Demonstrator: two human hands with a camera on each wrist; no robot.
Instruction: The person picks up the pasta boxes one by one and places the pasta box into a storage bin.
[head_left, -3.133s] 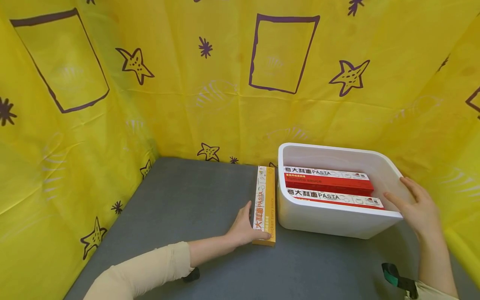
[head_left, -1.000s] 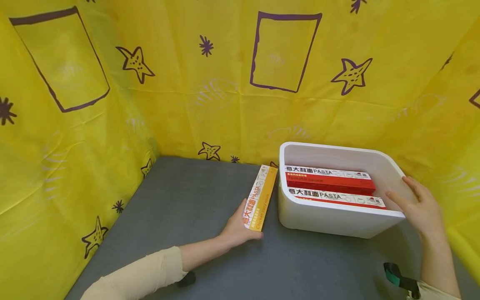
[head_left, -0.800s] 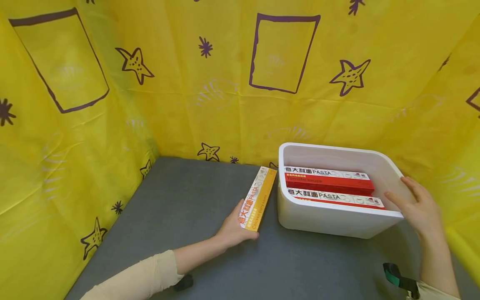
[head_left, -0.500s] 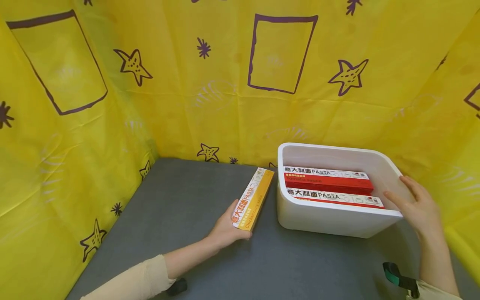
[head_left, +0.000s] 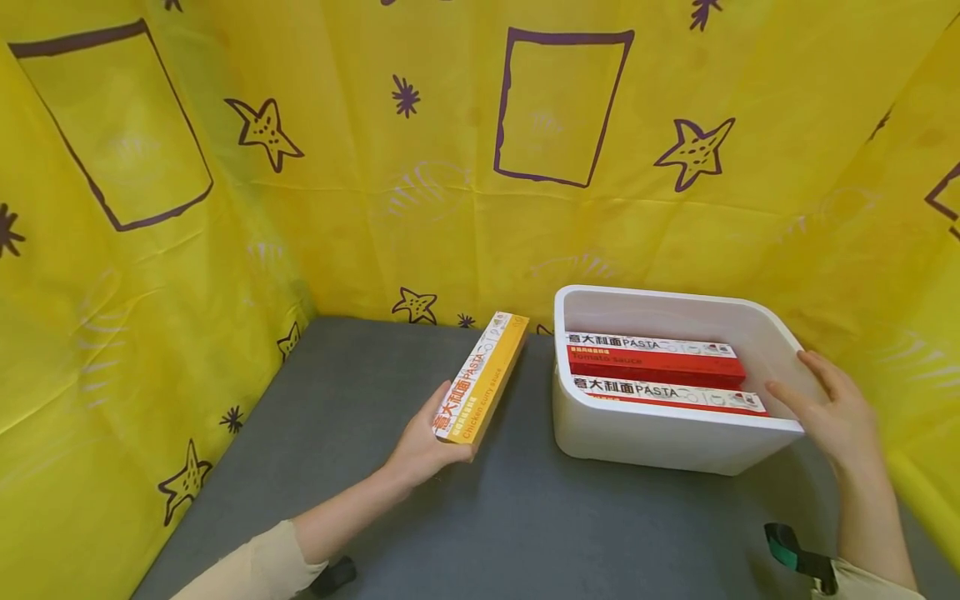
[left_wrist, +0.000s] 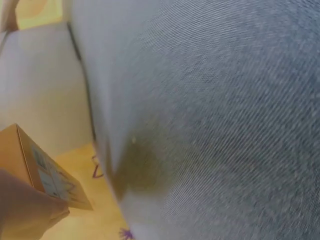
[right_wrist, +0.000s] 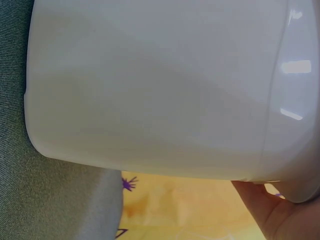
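Note:
A yellow and white pasta box (head_left: pixel 480 379) marked "Chicken curry sauce" is gripped at its near end by my left hand (head_left: pixel 427 442). It slants away to the right, raised over the table, left of the white bin (head_left: pixel 675 446). In the left wrist view the orange end of the pasta box (left_wrist: pixel 15 155) shows above the hand (left_wrist: pixel 30 207). My right hand (head_left: pixel 840 417) holds the bin's right rim, thumb inside and fingers over the outer edge. Two red and white pasta boxes, a rear one (head_left: pixel 652 362) marked "Tomato sauce" and a front one (head_left: pixel 675 396), lie in the bin.
The grey table (head_left: pixel 360 400) reaches back to a yellow cloth (head_left: pixel 360 217) printed with purple stars and frames, which also hangs at both sides. A dark strap (head_left: pixel 798 554) sits at my right wrist, and the bin stands close to the back cloth.
My left hand has lifted the yellow pasta box from beside the bin, tilted it and carried it left, toward me. The right hand keeps its hold on the rim; the bin stays put.

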